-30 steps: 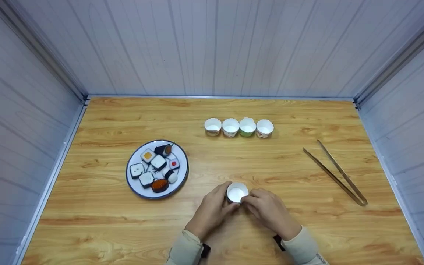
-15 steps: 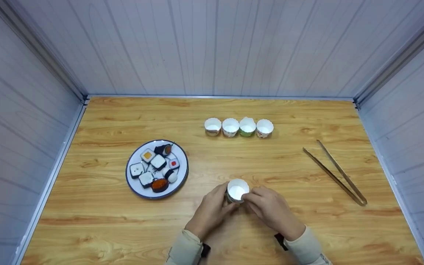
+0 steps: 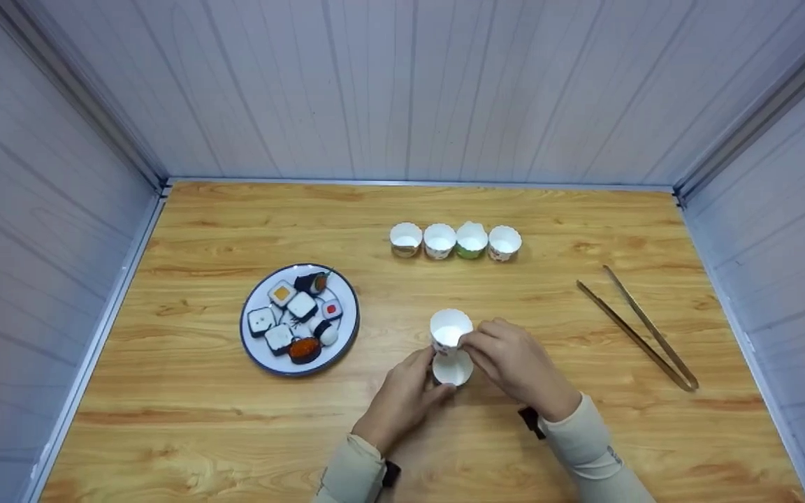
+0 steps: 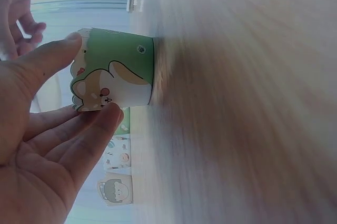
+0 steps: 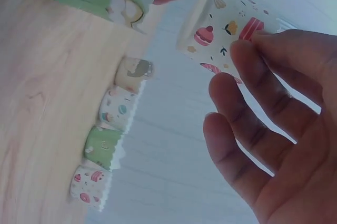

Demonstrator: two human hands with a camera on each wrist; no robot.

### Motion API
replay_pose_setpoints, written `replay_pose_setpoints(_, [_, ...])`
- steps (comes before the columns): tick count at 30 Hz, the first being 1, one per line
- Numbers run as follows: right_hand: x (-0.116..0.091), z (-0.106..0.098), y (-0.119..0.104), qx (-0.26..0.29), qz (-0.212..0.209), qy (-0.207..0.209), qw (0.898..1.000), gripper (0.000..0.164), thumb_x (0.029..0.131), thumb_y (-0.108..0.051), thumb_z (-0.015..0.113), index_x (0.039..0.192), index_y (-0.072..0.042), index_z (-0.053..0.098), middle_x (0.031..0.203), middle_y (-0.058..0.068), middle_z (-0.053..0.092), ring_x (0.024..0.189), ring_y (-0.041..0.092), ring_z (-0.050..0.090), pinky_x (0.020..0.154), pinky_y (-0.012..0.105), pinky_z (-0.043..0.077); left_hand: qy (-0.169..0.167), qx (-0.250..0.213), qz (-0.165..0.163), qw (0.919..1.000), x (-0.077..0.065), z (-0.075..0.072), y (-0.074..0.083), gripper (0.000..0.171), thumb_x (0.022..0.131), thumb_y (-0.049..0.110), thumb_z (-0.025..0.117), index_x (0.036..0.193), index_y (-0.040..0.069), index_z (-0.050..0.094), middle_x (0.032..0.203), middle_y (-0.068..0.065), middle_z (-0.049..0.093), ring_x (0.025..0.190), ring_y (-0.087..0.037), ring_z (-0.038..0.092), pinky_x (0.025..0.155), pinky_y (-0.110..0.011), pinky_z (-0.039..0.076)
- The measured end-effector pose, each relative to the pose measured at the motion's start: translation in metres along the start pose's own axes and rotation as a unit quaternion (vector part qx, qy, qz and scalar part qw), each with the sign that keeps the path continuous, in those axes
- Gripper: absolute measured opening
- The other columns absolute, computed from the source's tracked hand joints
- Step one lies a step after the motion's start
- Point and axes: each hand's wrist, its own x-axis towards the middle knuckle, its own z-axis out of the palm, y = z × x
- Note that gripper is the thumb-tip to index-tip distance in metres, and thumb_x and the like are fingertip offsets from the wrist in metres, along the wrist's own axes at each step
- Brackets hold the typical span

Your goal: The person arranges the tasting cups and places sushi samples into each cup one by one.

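Note:
In the head view my left hand [image 3: 402,395] holds a green paper baking cup [image 3: 453,372] with a cartoon animal print, thumb on one side and fingers on the other. Its base stands on the wooden table in the left wrist view. My right hand [image 3: 518,367] pinches a white paper baking cup [image 3: 448,327] by its side, between thumb and fingertips. Cake and pastry prints show on this white cup [image 5: 226,31] in the right wrist view. It is raised, apart from the green cup, and slightly farther from me.
Several paper cups stand side by side at the back, one of them green [image 3: 471,243]. On the left, a blue-rimmed plate [image 3: 345,332] bears several sushi pieces [image 3: 301,306]. Metal tongs [image 3: 687,383] lie spread on the right. Pale panels enclose the table.
My right hand has lifted the white cup up out of the green one and away from me. The left hand has kept its grip on the green cup in place.

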Motion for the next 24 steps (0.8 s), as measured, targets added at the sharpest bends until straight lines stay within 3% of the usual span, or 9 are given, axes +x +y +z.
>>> replay_pose_setpoints(10, [0.032, 0.021, 0.029, -0.010, 0.015, -0.005, 1.000, 0.006, 0.094, -0.010, 0.072, 0.097, -0.010, 0.076, 0.083, -0.001, 0.064, 0.071, 0.015, 0.058, 0.059, 0.030, 0.052, -0.005, 0.000, -0.003, 1.0000, 0.001, 0.001, 0.000, 0.061, 0.091, 0.022, 0.077, 0.140, -0.003, 0.052, 0.134, -0.015, 0.059, 0.124, -0.026, 0.056, 0.101, -0.041, 0.048])
replay_pose_setpoints(24, [0.090, 0.066, 0.066, 0.001, 0.060, -0.084, 0.995, 0.010, 0.094, -0.011, 0.072, 0.103, -0.011, 0.077, 0.098, 0.004, 0.070, 0.090, 0.023, 0.066, 0.073, 0.041, 0.056, -0.012, 0.006, 0.001, 0.9999, 0.001, 0.000, -0.001, 0.062, 0.092, 0.025, 0.075, 0.142, -0.001, 0.050, 0.136, -0.013, 0.057, 0.126, -0.024, 0.055, 0.103, -0.040, 0.047])
